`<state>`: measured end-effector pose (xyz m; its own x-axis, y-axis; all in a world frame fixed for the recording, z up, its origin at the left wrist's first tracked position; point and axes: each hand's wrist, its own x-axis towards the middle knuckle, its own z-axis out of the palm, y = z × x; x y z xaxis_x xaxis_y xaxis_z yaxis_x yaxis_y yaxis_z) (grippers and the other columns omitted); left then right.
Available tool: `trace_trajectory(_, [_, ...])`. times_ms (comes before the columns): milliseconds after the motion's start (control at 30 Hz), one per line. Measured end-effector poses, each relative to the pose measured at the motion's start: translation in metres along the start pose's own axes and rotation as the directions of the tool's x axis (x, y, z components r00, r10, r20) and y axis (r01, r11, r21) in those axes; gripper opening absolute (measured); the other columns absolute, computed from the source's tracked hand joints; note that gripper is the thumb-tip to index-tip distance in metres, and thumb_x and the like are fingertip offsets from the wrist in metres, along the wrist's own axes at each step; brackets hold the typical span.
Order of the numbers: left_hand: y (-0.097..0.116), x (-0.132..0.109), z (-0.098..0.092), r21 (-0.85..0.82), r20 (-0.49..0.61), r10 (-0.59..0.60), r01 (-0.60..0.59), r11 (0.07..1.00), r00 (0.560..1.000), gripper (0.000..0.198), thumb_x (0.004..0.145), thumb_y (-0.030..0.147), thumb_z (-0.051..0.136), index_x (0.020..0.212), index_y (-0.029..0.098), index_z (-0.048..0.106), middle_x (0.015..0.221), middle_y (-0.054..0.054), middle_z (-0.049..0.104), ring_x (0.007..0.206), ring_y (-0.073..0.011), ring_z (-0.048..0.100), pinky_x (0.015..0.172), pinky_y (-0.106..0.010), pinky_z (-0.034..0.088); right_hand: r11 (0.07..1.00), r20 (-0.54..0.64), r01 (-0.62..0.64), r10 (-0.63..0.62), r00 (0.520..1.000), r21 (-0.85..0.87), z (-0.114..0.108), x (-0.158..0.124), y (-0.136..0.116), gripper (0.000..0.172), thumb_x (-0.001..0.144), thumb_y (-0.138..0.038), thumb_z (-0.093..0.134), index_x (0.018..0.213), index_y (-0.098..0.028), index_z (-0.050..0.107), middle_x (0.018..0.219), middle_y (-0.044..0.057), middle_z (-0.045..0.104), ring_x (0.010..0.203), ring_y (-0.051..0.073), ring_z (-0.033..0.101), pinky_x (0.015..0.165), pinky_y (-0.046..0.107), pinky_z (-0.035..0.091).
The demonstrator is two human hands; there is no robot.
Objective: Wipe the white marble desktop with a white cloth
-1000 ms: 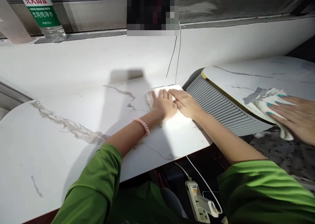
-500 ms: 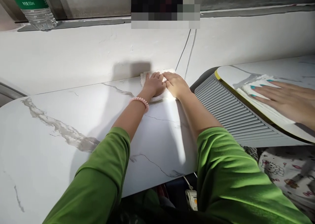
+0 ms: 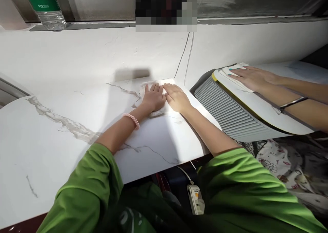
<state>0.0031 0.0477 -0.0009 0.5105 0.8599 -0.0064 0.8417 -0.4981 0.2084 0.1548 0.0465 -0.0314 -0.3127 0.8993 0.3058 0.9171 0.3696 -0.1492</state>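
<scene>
Both my hands lie flat on a white cloth [image 3: 167, 81] near the back edge of a white marble-patterned table [image 3: 143, 130]. My left hand [image 3: 155, 98] has its fingers spread over the cloth's middle, with a pink coil band on the wrist. Close beside it, my right hand [image 3: 178, 97] presses on the cloth's right side, fingers stretched out. The thumbs nearly meet. Much of the cloth is hidden under the hands.
A second table [image 3: 271, 113] with a ribbed side stands to the right. Another person's hands [image 3: 252, 77] rest on a white cloth there. A water bottle [image 3: 52, 17] stands on the sill. Two thin cables [image 3: 188, 55] run down the wall. A power strip [image 3: 196, 199] hangs below the table.
My hands and the cloth have come back a little from the wall, toward me. The other person's hands have moved with their cloth toward the second table's back left corner.
</scene>
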Motion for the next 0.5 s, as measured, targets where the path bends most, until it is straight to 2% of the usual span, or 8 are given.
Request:
trace_trajectory(100, [0.009,-0.039,0.000,0.005,0.008,0.029,-0.029,1.000,1.000,0.058,0.101,0.029,0.022,0.153,0.004,0.024,0.162,-0.014,0.020,0.150,-0.0236,0.014,0.122,-0.050,0.006,1.000,-0.005,-0.010,0.010,1.000,-0.012,-0.010,-0.036,-0.030,0.055,0.094,-0.024,0.029,0.143,-0.007,0.045,0.149,0.015,0.047,0.141,0.029,0.039,0.119,0.054,0.028])
trace_trajectory(333, [0.029,-0.140,0.003,0.053,-0.008,0.127,-0.126,0.991,0.992,0.057,0.102,0.031,0.025,0.150,0.002,0.030,0.159,-0.018,0.025,0.149,-0.0284,0.019,0.121,-0.054,0.010,0.999,-0.076,0.033,-0.033,0.997,0.008,-0.032,-0.124,-0.101,0.054,0.096,-0.024,0.030,0.144,-0.005,0.044,0.145,0.019,0.050,0.140,0.031,0.041,0.116,0.057,0.033])
trace_trajectory(400, [0.031,-0.158,0.005,0.061,-0.019,0.147,-0.146,0.987,0.989,0.057,0.101,0.031,0.027,0.150,0.002,0.032,0.158,-0.019,0.026,0.149,-0.0299,0.020,0.120,-0.056,0.010,0.999,-0.101,0.037,-0.037,0.994,0.000,-0.036,-0.140,-0.115,0.053,0.095,-0.023,0.030,0.142,-0.002,0.046,0.143,0.022,0.051,0.138,0.031,0.043,0.115,0.055,0.034])
trace_trajectory(500, [0.033,-0.170,0.006,0.063,-0.017,0.170,-0.169,0.984,0.985,0.057,0.100,0.031,0.029,0.149,0.002,0.033,0.157,-0.020,0.028,0.148,-0.0308,0.022,0.120,-0.057,0.011,1.000,-0.130,0.012,-0.014,0.991,-0.015,-0.037,-0.151,-0.126,0.052,0.094,-0.020,0.031,0.142,-0.005,0.046,0.141,0.020,0.054,0.136,0.031,0.046,0.114,0.055,0.037])
